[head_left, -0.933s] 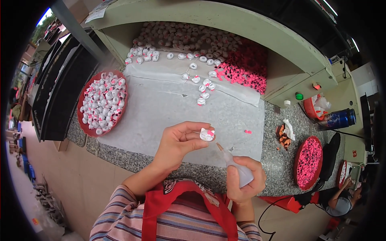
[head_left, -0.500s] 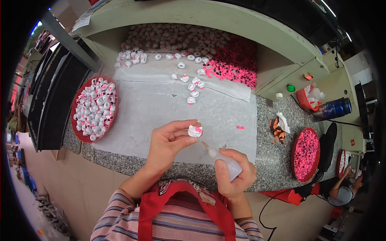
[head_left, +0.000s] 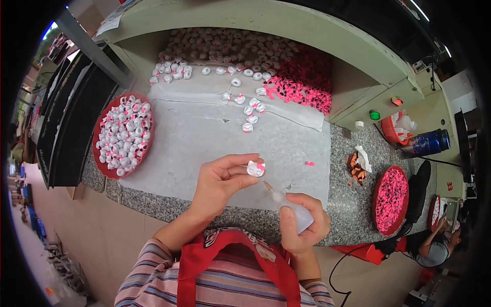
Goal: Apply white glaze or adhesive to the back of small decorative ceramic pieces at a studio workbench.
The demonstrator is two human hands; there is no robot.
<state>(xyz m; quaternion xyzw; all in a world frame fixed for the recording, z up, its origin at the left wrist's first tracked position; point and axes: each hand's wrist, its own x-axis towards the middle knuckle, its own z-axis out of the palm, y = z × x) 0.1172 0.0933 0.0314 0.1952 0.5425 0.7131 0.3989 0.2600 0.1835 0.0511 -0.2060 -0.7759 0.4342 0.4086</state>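
Note:
Between the thumb and fingers of my left hand (head_left: 217, 185) is a small white cat-head piece (head_left: 254, 169) with a pink bow at one side. My right hand (head_left: 308, 230) is wrapped round a translucent white squeeze bottle (head_left: 296, 215), tilted so its thin brownish nozzle points up toward the cat head. The nozzle tip sits just below the piece; whether it touches cannot be made out. A small pink bow (head_left: 310, 163) lies on the white sheet (head_left: 179, 148) to the right of the cat head.
Left stands a red basket (head_left: 95, 148) full of white heads with pink bits; right, a red basket (head_left: 376, 204) of pink pieces. Under the pale green hood (head_left: 358, 56) lie piled white heads (head_left: 220, 46) and pink pieces (head_left: 302, 92). A blue bottle (head_left: 427, 143) and a co-worker (head_left: 434, 248) are farther right.
The cat head has turned slightly in my left fingers, so more of its front shows. Both hands sit a little farther right in the picture, as the whole view has shifted slightly.

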